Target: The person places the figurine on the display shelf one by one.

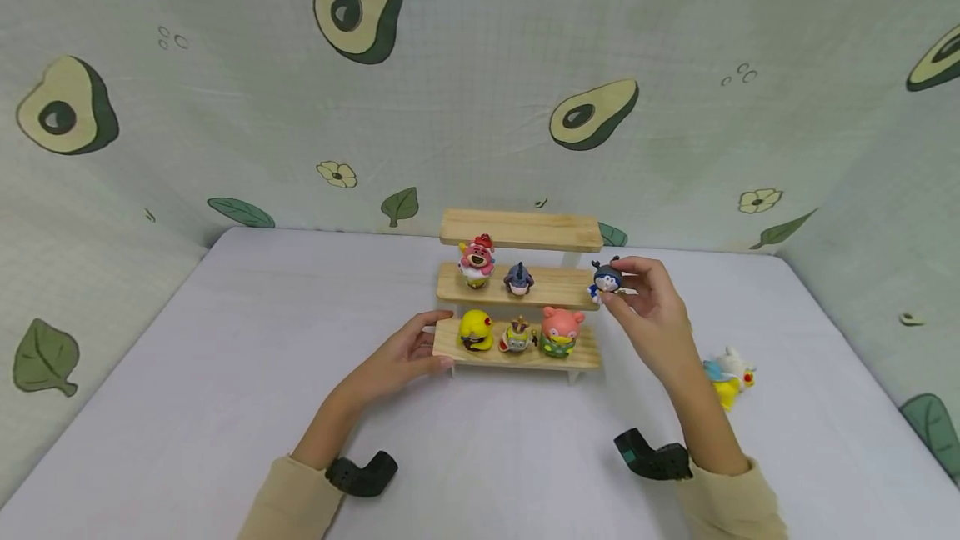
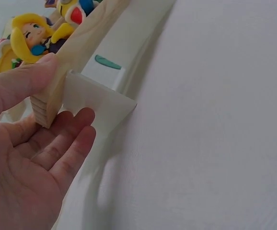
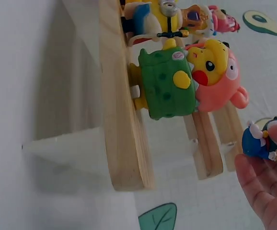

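A three-tier wooden display stand (image 1: 521, 230) stands on the white table. My left hand (image 1: 408, 352) grips the left end of its bottom shelf (image 2: 45, 110), thumb on top and fingers beneath. At the right end of the middle shelf, my right hand (image 1: 654, 307) pinches a small figurine (image 1: 606, 280) with a dark antennaed cap and blue clothing. The right wrist view shows the blue figurine (image 3: 254, 141) between thumb and fingers. A pink bear figurine (image 1: 477, 265) and a grey-blue figurine (image 1: 518, 280) share that middle shelf.
The bottom shelf carries a yellow-haired figurine (image 1: 475, 330), a crowned figurine (image 1: 516, 337) and a pink-hooded figurine (image 1: 561, 330). Beside my right forearm, a white, blue and yellow figurine (image 1: 726, 375) lies on the table. An avocado-print cloth (image 1: 480, 107) hangs behind the stand.
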A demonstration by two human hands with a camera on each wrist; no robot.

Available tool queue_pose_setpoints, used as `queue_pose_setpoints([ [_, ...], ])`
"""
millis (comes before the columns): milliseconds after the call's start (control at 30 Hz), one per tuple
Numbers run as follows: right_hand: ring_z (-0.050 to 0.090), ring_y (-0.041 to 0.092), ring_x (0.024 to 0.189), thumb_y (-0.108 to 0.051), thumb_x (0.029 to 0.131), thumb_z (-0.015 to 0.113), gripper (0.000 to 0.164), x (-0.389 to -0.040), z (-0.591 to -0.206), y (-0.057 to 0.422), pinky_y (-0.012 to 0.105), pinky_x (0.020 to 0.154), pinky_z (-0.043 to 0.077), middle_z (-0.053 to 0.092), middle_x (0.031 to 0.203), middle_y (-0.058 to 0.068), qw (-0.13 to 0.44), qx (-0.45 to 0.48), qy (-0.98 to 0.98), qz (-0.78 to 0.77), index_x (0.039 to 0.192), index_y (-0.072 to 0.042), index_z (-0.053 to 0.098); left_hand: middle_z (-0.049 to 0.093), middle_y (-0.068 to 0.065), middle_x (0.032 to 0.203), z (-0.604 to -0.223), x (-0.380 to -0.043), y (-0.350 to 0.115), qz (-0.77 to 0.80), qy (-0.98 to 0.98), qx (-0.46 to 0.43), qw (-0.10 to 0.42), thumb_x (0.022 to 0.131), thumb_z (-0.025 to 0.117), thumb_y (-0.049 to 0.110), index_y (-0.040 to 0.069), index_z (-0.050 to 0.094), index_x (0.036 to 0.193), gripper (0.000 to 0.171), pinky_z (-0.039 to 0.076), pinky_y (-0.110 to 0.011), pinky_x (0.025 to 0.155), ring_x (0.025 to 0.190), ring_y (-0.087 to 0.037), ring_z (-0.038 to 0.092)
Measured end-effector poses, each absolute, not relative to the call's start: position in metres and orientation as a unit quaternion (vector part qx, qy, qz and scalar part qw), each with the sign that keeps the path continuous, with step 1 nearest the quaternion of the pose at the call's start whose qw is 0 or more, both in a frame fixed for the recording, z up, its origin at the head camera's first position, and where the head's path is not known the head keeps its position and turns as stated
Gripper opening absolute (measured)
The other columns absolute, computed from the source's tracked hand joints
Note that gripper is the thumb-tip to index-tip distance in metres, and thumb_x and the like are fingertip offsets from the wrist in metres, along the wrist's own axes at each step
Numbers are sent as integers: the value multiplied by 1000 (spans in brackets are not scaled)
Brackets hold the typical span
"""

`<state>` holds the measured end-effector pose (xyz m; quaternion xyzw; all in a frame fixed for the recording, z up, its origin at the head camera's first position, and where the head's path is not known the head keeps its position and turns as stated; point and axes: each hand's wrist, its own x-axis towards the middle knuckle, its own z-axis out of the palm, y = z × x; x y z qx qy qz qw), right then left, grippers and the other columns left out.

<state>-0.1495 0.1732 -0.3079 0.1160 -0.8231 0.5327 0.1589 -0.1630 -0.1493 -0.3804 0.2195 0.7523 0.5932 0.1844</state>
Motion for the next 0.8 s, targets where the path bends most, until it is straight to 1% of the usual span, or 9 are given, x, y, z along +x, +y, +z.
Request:
queue_pose_setpoints([
  [167, 50, 0, 99, 5, 87, 57, 53, -159, -307, 162, 6, 81, 43, 47, 122, 14, 133, 97, -801, 576, 132, 2, 29, 47, -21, 128, -381, -162, -149, 589, 757, 216, 182, 89, 64, 20, 9, 27, 143, 66, 46, -19, 89, 111, -25, 55],
  [267, 51, 1, 98, 4, 87, 58, 56, -165, -310, 158, 7, 81, 44, 46, 123, 14, 117, 94, -792, 592, 135, 0, 29, 46, -21, 129, -380, -161, -148, 589, 758, 213, 182, 88, 64, 19, 9, 28, 143, 66, 46, -18, 89, 111, -24, 55],
  [467, 55, 3, 96, 5, 86, 59, 53, -174, -314, 154, 10, 81, 46, 47, 121, 12, 89, 96, -780, 611, 133, -3, 35, 45, -21, 130, -379, -161, -148, 589, 758, 214, 182, 89, 64, 20, 7, 27, 143, 66, 46, -19, 90, 111, -25, 55],
  [567, 55, 5, 97, 5, 86, 59, 52, -176, -315, 153, 10, 81, 46, 48, 123, 13, 79, 96, -783, 610, 133, -4, 37, 47, -20, 128, -378, -161, -148, 587, 761, 209, 180, 88, 64, 19, 9, 28, 142, 66, 46, -18, 90, 110, -24, 56],
  [700, 54, 5, 98, 7, 87, 56, 49, -177, -317, 151, 9, 82, 45, 48, 124, 14, 78, 89, -792, 599, 131, -3, 39, 47, -19, 128, -377, -161, -148, 585, 763, 207, 179, 88, 65, 18, 10, 28, 142, 66, 46, -18, 90, 109, -23, 56],
  [800, 53, 6, 100, 6, 87, 56, 47, -177, -318, 149, 8, 83, 44, 50, 124, 14, 83, 83, -804, 582, 130, -3, 40, 45, -20, 130, -378, -161, -148, 587, 761, 211, 178, 88, 64, 17, 8, 28, 142, 66, 46, -19, 90, 110, -25, 56],
])
